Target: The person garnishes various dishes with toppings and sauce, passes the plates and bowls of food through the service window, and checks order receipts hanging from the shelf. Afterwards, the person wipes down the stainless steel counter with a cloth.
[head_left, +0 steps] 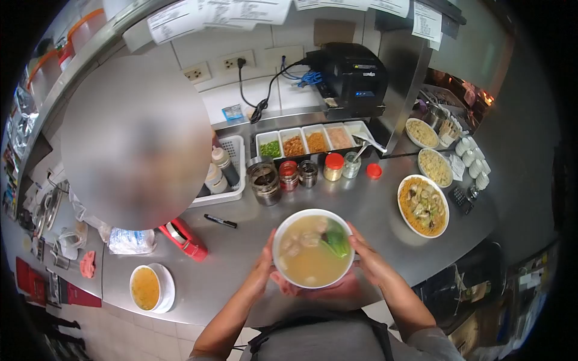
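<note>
Between my two hands is a white bowl of soup (301, 265), with pale broth, whitish lumps and a green leafy vegetable on its right side. My left hand (264, 266) grips the bowl's left side, and my right hand (368, 257) grips its right side. Fingers on the far undersides are partly hidden by the bowl. A pink cloth (328, 291) shows just below the bowl, at the counter's near edge. Whether the bowl touches the counter I cannot tell. A black marker (220, 221) lies on the steel to the upper left of my left hand.
Behind the bowl stand several jars (289, 175) and a row of topping tubs (315, 142). On the right are a noodle dish (423, 206) and plates of rice (435, 168). At left sit a red tape dispenser (183, 239) and a smaller soup bowl (146, 287). A printer (352, 78) stands at the back.
</note>
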The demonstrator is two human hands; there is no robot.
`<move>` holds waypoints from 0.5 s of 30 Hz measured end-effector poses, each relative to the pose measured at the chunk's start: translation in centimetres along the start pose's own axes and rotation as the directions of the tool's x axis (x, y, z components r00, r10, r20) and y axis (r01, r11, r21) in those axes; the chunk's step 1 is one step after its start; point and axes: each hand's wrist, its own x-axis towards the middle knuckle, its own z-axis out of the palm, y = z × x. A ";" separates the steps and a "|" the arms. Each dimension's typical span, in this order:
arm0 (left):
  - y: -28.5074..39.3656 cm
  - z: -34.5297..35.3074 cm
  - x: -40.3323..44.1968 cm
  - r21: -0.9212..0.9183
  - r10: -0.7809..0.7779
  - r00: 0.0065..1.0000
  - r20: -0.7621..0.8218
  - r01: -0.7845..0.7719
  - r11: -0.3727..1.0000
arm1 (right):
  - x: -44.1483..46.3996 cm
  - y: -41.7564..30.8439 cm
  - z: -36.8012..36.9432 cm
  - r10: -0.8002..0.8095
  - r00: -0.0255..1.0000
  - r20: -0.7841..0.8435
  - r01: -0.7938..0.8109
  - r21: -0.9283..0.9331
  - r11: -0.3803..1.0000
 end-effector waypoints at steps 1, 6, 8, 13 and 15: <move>-0.8 1.5 2.1 0.018 0.022 1.000 0.021 -0.022 1.000 | 0.1 0.1 -2.2 -0.013 0.999 -0.029 0.013 0.000 1.000; -2.5 7.7 10.9 0.005 0.016 0.993 0.119 -0.017 1.000 | 2.0 1.0 -11.0 -0.056 0.985 -0.164 0.058 0.005 0.998; -2.8 9.2 13.6 0.000 0.005 0.989 0.149 -0.005 1.000 | 2.9 1.1 -13.2 -0.062 0.980 -0.190 0.071 0.041 0.997; -4.1 10.9 18.4 -0.054 -0.064 0.984 0.164 0.074 0.996 | 6.3 2.7 -17.0 -0.079 0.981 -0.180 0.106 0.147 0.983; -4.4 10.8 19.6 0.053 -0.057 0.989 0.136 0.051 0.997 | 7.7 3.7 -17.6 -0.022 0.980 -0.199 0.062 0.197 0.978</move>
